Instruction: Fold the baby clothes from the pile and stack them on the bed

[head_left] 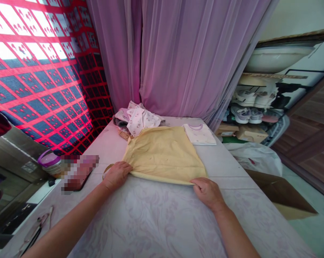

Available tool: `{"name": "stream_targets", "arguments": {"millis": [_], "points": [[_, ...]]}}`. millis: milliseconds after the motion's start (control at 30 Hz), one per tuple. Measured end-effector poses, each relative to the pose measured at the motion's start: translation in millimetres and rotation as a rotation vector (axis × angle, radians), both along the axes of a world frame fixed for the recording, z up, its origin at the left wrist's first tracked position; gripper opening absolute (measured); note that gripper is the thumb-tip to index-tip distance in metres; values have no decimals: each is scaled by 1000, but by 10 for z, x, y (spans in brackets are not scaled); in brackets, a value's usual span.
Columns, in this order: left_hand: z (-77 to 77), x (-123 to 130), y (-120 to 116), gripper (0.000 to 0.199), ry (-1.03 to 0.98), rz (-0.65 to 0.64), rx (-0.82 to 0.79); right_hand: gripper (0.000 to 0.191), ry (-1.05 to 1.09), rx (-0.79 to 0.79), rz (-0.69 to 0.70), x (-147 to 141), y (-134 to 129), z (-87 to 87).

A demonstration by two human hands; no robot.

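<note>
Yellow garment: soft buttoned cotton piece (164, 154), lying flat on a lilac-patterned sheet (153, 224), at 12 o'clock from my hands, hem toward me.

Left hand (116, 175): at the garment's 8 o'clock corner, fingers closed narrow over the hem. Pinching or only resting? I cannot tell.

Right hand (208, 193): at the 4 o'clock corner, fingertips on the hem edge. Same doubt here.

Handling: my read is light and limp, quick to slide or crease on the sheet, with no stiffness to help. I'd take it by the two hem corners.

Nearby: folded white printed top (199, 134) at 1 o'clock, just beside the yellow; crumpled floral clothes (139, 118) at 11 o'clock, against its far edge; purple-lidded jar (49, 163) at 10 o'clock; pixelated object (80, 172) near my left hand — too obscured to name; cardboard box (281, 193) at 3 o'clock, beyond the sheet.
</note>
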State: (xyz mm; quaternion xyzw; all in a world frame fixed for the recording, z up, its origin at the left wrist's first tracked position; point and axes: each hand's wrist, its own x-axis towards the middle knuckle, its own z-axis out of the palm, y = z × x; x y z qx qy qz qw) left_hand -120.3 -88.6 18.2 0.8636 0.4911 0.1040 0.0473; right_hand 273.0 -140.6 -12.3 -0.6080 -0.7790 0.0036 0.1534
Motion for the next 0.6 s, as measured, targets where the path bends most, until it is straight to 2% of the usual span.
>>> {"name": "stream_targets", "arguments": {"millis": [67,167,300,367,433,600], "points": [[-28,-47,-2,34,-104,57,-115,37,4,9,-2,5,0,-4],[27,-146,90,39,-361,252,-271,36,25,24,-15,15,8,-27],[129,-248,365,43,-650,593,-215,37,44,33,-28,7,19,-54],[136,-255,521,44,-715,706,-313,36,51,44,-38,-1,21,-70],[129,-237,660,48,-745,736,-465,36,66,62,-38,-5,23,-96],[169,-169,889,67,-878,656,-798,34,112,205,2,2,42,-191]]}}
